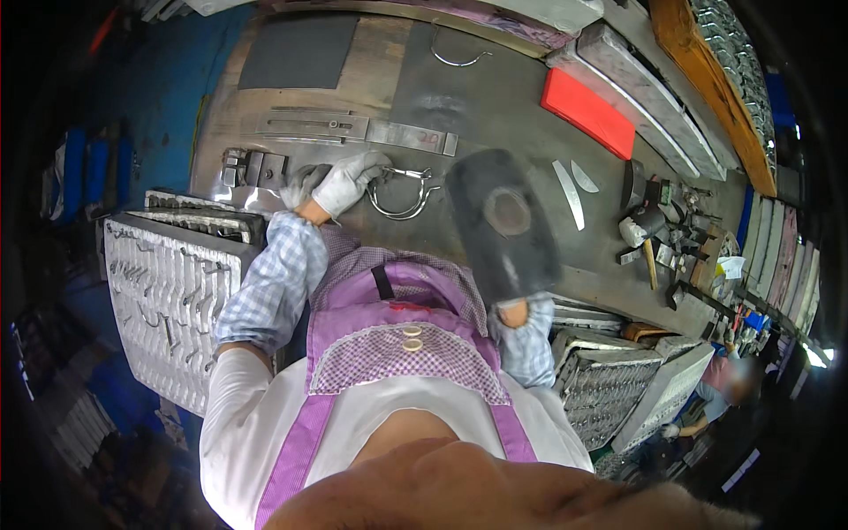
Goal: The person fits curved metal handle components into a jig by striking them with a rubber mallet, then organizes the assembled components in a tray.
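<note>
My left hand (346,184), in a whitish work glove, is closed on the left edge of a round metal clamp ring (399,212) at the bench's near side. The ring lies flat, with a small bolt-like fitting across its top. To the right, a large black mallet head (495,252) with a pale round patch looms over the bench. My right wrist (512,314) shows just behind it; the mallet head hides the fingers of that hand. Left of my left hand sits a small metal block fixture (253,168), with a crumpled grey cloth-like piece (302,184) between them.
Flat metal strips (353,130) lie beyond my left hand. A curved metal band (459,60) rests farther back. A red block (587,113), two blades (570,194) and a pile of tools (658,216) are at right. Trays of metal parts (172,291) flank me; a co-worker (720,389) is far right.
</note>
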The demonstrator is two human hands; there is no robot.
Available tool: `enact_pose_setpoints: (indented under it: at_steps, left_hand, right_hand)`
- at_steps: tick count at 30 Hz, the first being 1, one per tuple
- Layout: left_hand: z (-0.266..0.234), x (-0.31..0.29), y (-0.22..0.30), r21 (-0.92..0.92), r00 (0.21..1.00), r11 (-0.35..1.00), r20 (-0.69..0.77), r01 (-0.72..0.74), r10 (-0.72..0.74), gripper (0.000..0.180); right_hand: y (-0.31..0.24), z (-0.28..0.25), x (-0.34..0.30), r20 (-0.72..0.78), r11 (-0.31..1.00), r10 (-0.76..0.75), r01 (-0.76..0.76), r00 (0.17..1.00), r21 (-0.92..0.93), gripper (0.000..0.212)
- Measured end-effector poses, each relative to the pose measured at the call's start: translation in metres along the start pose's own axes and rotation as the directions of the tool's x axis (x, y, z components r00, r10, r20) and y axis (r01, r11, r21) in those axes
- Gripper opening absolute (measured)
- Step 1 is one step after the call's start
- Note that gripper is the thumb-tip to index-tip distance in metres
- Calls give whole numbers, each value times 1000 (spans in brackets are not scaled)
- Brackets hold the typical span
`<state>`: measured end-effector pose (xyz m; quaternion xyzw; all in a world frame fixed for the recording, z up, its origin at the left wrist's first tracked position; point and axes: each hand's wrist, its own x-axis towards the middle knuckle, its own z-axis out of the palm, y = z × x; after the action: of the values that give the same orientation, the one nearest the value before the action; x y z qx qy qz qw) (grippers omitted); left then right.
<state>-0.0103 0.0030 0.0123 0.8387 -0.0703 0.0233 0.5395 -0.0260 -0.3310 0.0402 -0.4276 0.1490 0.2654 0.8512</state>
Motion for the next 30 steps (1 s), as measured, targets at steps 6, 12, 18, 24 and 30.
enact_pose_setpoints:
  at_steps: [6,12,18,24,30]
  left_hand:
    - [12,15,47,390,967,921,-230,-16,114,24]
    - [33,23,19,736,999,677,45,-18,-23,17]
    - [38,30,15,746,997,661,46,-74,60,17]
    - [13,42,75,598,994,798,17,73,-104,12]
    - [14,25,23,437,978,877,-44,201,-203,20]
  right_hand:
    - [-13,64,-11,94,301,-299,187,950,-935,29]
    - [45,-44,14,-164,284,-429,-40,888,-958,32]
    - [25,-40,15,-133,178,-202,-97,970,-979,61]
    - [-13,5,19,-205,408,80,-219,976,-886,47]
    - [-61,117,-16,261,485,-418,457,870,-746,30]
